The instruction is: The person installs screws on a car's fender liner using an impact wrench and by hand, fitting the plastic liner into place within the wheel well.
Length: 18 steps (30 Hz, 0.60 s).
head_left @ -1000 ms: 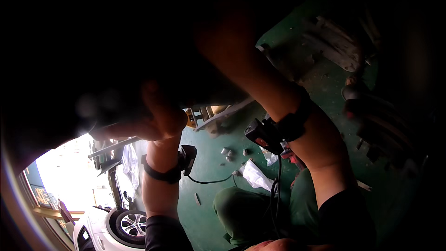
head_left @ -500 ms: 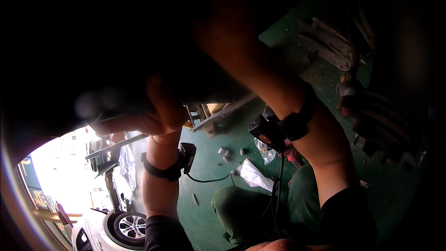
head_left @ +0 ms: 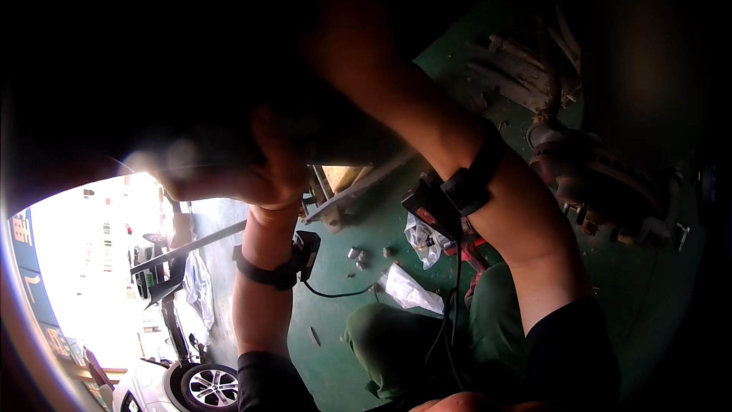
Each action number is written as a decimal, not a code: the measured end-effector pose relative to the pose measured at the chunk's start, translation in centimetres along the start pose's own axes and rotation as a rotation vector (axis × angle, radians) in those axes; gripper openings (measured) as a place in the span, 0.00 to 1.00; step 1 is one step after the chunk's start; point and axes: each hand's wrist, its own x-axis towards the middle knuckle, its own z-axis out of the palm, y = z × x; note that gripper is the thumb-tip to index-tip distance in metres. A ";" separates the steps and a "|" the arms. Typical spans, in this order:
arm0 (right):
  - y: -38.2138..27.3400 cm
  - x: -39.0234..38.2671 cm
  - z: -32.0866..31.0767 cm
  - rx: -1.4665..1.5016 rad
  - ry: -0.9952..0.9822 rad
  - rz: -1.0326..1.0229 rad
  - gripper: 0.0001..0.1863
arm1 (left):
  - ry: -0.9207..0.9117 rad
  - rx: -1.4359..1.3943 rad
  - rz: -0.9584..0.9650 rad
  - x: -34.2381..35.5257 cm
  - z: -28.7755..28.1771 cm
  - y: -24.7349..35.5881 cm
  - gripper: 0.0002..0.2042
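Overhead, a large dark shape fills the upper part of the view, too dark to name. My left hand [head_left: 263, 172] is against its lower edge, thumb pointing up and fingers stretched to the left; the fingertips fade into shadow and glare. Higher up and to the right, my right hand [head_left: 351, 46] reaches into the dark. Its fingers are lost in shadow, so what it touches or holds is hidden. Black straps with small boxes sit on both forearms, the left box [head_left: 306, 255] and the right box [head_left: 431, 208] each with a cable.
On the green floor [head_left: 335, 351] lie a white plastic bag [head_left: 412, 290], a clear bag [head_left: 422, 240], and several small metal pieces [head_left: 358, 257]. Dirty metal parts [head_left: 511, 72] and a bulky dark assembly [head_left: 602, 175] lie right. A white car [head_left: 152, 389] stands lower left.
My view has shifted slightly, so the floor parts at right appear further left. Both hands stay up at the dark shape; the right hand's outline is a little further left.
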 end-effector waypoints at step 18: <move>1.0 0.2 -0.1 0.132 -0.313 0.361 0.11 | 0.014 0.224 0.095 1.1 -1.1 -0.2 0.43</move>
